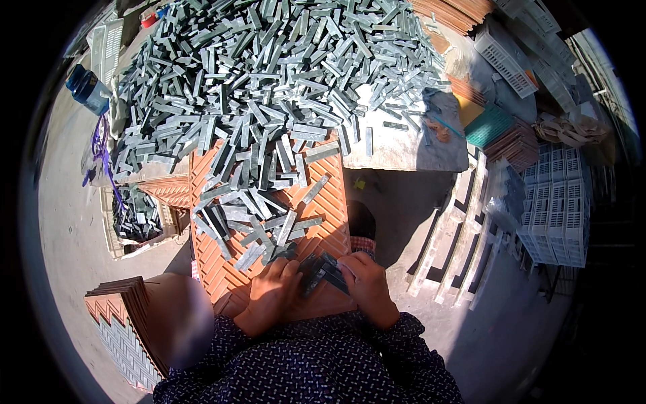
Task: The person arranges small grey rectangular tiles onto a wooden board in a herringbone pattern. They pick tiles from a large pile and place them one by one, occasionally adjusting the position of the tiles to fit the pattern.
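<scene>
An orange ridged tray [330, 202] with a herringbone pattern lies in front of me, partly covered with loose grey rectangular tile strips [259, 222]. My left hand [272, 296] rests on the tray's near edge, fingers on a few dark strips [321, 271]. My right hand [367, 286] grips the same bunch of strips from the right. Both hands meet at the bunch. A large heap of grey strips [269, 74] spills from the table beyond onto the tray's far end.
A stack of orange trays [134, 316], one filled with grey herringbone, stands at lower left. A small bin of strips [138, 215] sits left. A blue bottle [87, 87] is far left. White plastic crates [558, 202] and pallets lie right.
</scene>
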`<state>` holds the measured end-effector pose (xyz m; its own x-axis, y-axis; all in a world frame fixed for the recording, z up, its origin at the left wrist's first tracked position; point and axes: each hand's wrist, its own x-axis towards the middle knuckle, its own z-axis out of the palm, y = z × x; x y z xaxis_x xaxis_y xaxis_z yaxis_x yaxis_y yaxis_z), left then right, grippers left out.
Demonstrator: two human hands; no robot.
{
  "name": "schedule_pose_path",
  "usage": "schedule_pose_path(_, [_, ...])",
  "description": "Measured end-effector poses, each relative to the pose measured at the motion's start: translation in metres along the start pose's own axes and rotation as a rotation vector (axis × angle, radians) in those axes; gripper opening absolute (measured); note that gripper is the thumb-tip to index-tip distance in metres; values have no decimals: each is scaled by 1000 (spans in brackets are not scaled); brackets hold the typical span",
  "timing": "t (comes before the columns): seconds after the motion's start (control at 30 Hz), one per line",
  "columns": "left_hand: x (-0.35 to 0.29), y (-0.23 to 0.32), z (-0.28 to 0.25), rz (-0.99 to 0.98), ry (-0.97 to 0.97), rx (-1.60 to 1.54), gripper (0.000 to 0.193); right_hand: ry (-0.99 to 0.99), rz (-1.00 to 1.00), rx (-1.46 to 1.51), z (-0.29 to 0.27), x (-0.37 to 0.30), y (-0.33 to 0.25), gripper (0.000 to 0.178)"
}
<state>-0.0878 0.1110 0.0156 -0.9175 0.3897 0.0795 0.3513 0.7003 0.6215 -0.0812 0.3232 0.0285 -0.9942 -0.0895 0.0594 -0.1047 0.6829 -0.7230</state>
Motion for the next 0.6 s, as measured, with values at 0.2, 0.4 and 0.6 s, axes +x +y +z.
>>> schedule_pose_path(0.2, [-2,1,3,14,39,1,26,-115,214,137,-15,-10,-3,31])
schedule_pose_path(0.4, [1,5,2,-5,-52,-6,29,40,113,127,2,-18,10,30])
schedule_pose_path(0.6, [-2,11,-4,-83,-143,-39,33,56,85,27,5,-25,5,22])
